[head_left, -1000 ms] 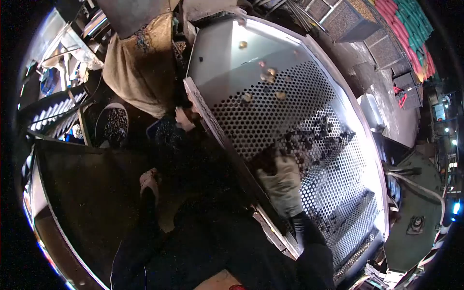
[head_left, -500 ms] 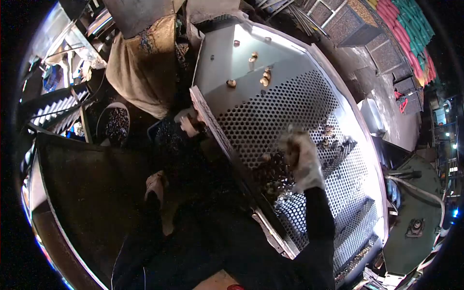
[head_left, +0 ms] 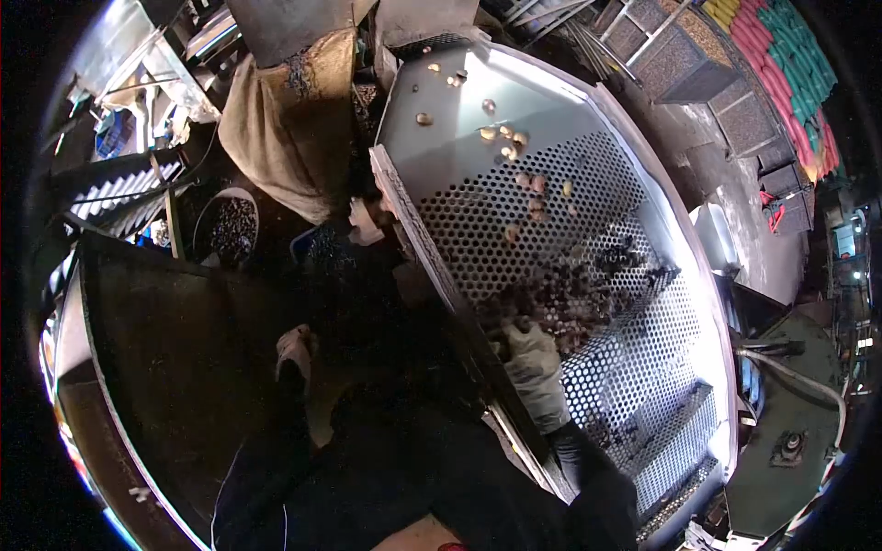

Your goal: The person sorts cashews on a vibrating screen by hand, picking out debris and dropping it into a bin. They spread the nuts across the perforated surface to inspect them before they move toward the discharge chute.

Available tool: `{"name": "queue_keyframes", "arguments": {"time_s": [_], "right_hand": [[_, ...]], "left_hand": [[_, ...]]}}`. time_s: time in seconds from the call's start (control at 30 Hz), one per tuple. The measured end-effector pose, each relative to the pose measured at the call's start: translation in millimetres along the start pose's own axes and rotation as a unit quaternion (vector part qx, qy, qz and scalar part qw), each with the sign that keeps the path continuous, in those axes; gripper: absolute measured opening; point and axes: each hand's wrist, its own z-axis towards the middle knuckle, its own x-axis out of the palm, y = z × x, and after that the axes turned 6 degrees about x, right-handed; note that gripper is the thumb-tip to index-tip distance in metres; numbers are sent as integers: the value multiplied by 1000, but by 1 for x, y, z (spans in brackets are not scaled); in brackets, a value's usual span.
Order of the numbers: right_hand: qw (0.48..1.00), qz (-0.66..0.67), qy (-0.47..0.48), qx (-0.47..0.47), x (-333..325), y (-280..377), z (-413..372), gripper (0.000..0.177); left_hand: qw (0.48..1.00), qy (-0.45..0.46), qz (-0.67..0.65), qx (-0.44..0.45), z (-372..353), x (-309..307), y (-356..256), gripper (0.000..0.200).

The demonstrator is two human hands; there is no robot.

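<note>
My right hand (head_left: 535,367), in a pale glove, is low at the near edge of a perforated metal screen (head_left: 478,220). Its fingers are slightly bent and apart, beside a spread of dark nut-like pieces (head_left: 574,317); no held piece shows. Several pale, rounded nut-like pieces (head_left: 507,138) are on the smooth upper plate, and brownish ones (head_left: 533,184) lie on the holes below. Away to the left, my left hand (head_left: 295,347) is near a dark panel (head_left: 184,358). Shadow hides its fingers.
A raised rim (head_left: 413,220) borders the screen's near side. To the left are a bucket of dark pieces (head_left: 227,230) and a burlap sack (head_left: 276,138). Filled bins (head_left: 675,55) and stacked coloured sacks (head_left: 781,73) stand at upper right, and green machinery (head_left: 790,422) at right.
My right hand has moved down and left across the screen toward its near rim. More rounded pieces show on the upper part, and the dark pieces are spread wider. My left hand stays put.
</note>
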Motion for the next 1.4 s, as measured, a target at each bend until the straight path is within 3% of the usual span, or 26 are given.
{"name": "queue_keyframes", "arguments": {"time_s": [0.03, 0.2, 0.27, 0.3, 0.33, 0.43, 0.5, 0.53, 0.57, 0.63, 0.67, 0.7, 0.77, 0.8, 0.87, 0.97, 1.0, 1.03, 1.07, 1.1, 1.17, 1.2, 1.23, 1.3, 1.33, 1.4], "right_hand": [[994, 89, 51, -47, -3, 1, -4, 41], [987, 142, -32, -67, 95, -47, 6, 29], [944, 329, 7, 17, 75, -46, 21, 23], [907, 417, 13, 60, 63, -44, 28, 22], [884, 430, 60, 175, 26, -30, 52, 21], [825, 537, 75, 163, -62, -20, 83, 32], [811, 541, 77, 207, -124, -6, 101, 52], [806, 531, 66, 253, -149, 2, 105, 64], [774, 592, -31, 222, -109, -33, 121, 65], [695, 680, -205, 113, -31, -101, 152, 67], [678, 678, -260, -118, 1, -113, 128, 62], [731, 604, -282, -146, 19, -112, 110, 60], [925, 275, -250, 80, 21, -84, 68, 55], [959, 163, -196, 121, 23, -67, 48, 53], [986, 45, -137, 87, 32, -35, 16, 48], [992, 66, -103, 1, 55, -23, 0, 42], [991, 102, -90, -12, 63, -26, 2, 40], [987, 143, -68, -19, 68, -31, 5, 38], [978, 204, -34, -5, 65, -34, 9, 36], [958, 284, 16, 32, 52, -33, 13, 34], [881, 436, 112, 145, 0, -20, 21, 31], [840, 484, 142, 197, -31, -13, 26, 29], [816, 512, 149, 225, -62, -7, 34, 28], [781, 564, 121, 238, -112, -1, 59, 25], [765, 606, 83, 201, -116, -11, 74, 30], [740, 657, 19, 146, -130, -32, 107, 34]], "left_hand": [[999, 2, -53, 6, 0, -1, -2, 36], [951, 21, -305, -51, -1, 8, -54, 32], [989, 90, -114, -32, 0, 1, -71, 17], [980, 153, 127, 15, 5, -4, -81, 22], [908, 206, 361, 60, 8, -7, -85, 41], [985, 85, 5, 151, 3, 8, -17, 38], [991, 43, 115, 56, 15, 23, -1, 22], [986, -8, 137, 98, 20, 35, 18, 26], [975, -61, 163, 137, 25, 47, 35, 32], [888, -217, 137, 382, 24, 72, 76, 38], [911, -166, 181, 331, 15, 58, 60, 39], [922, -127, 214, 297, 6, 45, 40, 40], [924, -95, 249, 274, -5, 35, 17, 43], [923, -91, 263, 266, -8, 34, 11, 44], [916, -87, 295, 257, -11, 33, 3, 48], [897, -92, 345, 259, -7, 39, 0, 54], [868, -123, 408, 254, -5, 46, -1, 56], [792, -178, 540, 224, 1, 61, 3, 58], [467, -246, 848, 48, 15, 87, 20, 61], [344, -251, 905, -23, 20, 100, 29, 63], [370, -268, 890, -6, 20, 105, 25, 63], [437, -298, 847, 39, 1, 95, -7, 63], [564, -321, 750, 125, -6, 83, -28, 61], [793, -303, 415, 327, -13, 62, -54, 55], [851, -249, 174, 428, -12, 53, -59, 51], [882, -171, 208, 387, -15, 46, -55, 48]]}}
